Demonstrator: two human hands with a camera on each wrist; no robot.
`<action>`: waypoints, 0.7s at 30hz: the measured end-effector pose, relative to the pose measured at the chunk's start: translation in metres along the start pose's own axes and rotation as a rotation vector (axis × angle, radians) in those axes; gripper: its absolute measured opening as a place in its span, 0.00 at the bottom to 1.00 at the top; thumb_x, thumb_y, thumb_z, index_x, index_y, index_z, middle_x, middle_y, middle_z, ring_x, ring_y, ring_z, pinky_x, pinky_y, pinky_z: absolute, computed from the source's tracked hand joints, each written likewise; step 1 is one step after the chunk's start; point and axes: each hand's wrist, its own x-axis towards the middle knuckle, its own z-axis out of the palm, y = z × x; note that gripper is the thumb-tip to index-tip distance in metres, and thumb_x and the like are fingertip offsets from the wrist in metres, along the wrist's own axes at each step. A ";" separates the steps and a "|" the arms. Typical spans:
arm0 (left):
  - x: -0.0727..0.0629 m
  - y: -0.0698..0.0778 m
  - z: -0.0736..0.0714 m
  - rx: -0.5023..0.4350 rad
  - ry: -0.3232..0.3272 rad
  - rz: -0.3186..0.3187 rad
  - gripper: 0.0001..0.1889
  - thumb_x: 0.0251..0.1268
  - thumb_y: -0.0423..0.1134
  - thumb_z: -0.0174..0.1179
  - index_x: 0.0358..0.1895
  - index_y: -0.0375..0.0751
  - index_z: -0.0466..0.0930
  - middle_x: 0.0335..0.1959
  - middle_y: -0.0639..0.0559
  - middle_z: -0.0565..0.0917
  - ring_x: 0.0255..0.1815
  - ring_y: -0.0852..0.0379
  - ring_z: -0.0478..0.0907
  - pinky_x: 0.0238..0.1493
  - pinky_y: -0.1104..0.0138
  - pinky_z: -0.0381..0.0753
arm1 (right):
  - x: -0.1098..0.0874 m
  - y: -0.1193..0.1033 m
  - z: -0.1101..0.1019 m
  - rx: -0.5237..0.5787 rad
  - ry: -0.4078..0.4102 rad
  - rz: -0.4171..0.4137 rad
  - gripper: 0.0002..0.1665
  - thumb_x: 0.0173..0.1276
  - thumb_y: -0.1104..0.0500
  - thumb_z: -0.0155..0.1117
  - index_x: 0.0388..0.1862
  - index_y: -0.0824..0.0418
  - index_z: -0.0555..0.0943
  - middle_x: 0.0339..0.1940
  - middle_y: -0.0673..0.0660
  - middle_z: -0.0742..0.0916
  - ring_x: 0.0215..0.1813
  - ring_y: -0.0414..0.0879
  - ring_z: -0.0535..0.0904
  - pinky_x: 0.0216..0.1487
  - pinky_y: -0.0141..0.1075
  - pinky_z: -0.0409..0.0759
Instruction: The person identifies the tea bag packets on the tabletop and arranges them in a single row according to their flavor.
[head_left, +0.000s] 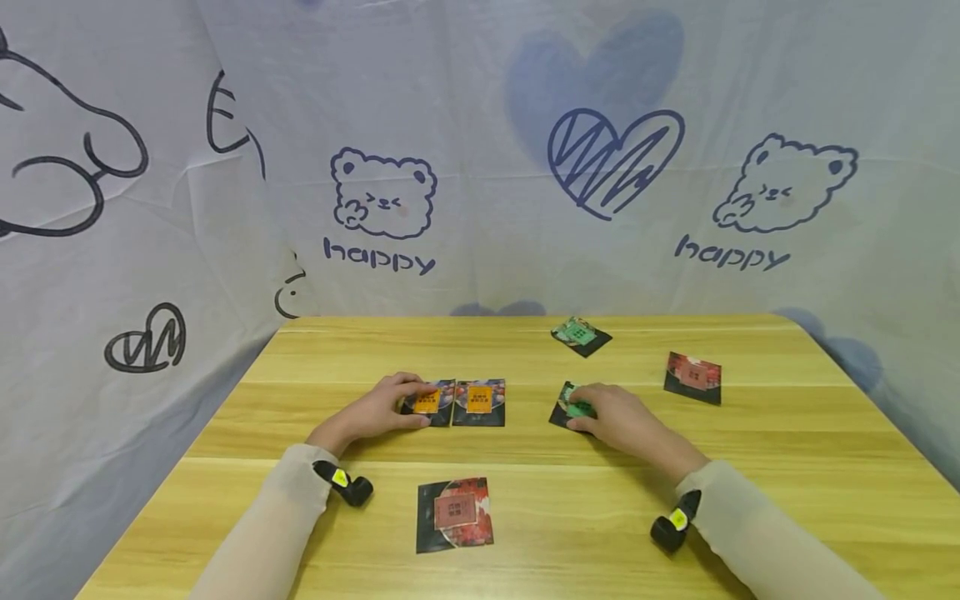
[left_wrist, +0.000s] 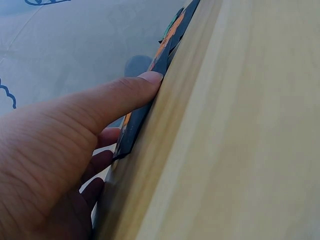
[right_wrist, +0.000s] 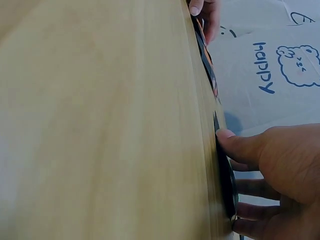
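On the wooden table my left hand [head_left: 378, 408] grips an orange-labelled packet [head_left: 442, 408], thumb on its near edge and index finger over its top. A second orange-labelled packet [head_left: 480, 403] lies flat right beside it. My right hand [head_left: 618, 417] holds a green-labelled packet [head_left: 561, 410], covering much of it. In the right wrist view the right thumb [right_wrist: 227, 137] rests on the packet's dark near edge [right_wrist: 224, 170], with the fingers along its far side. From the left wrist, the left thumb [left_wrist: 145, 85] presses the dark edge of the packet [left_wrist: 137, 122].
Another green-labelled packet [head_left: 581, 336] lies near the table's back edge. One red-labelled packet [head_left: 693, 377] is at the right, beyond the right hand. A second red-labelled packet [head_left: 454, 515] lies nearer, between the forearms. A printed white cloth [head_left: 480, 250] hangs behind the table [head_left: 555, 517].
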 end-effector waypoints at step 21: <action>-0.001 0.000 0.000 -0.002 -0.003 -0.010 0.33 0.64 0.57 0.63 0.71 0.51 0.70 0.71 0.42 0.62 0.71 0.38 0.55 0.65 0.40 0.61 | 0.022 -0.008 0.006 0.097 -0.119 -0.093 0.27 0.68 0.43 0.64 0.62 0.52 0.79 0.62 0.56 0.78 0.62 0.54 0.74 0.61 0.52 0.72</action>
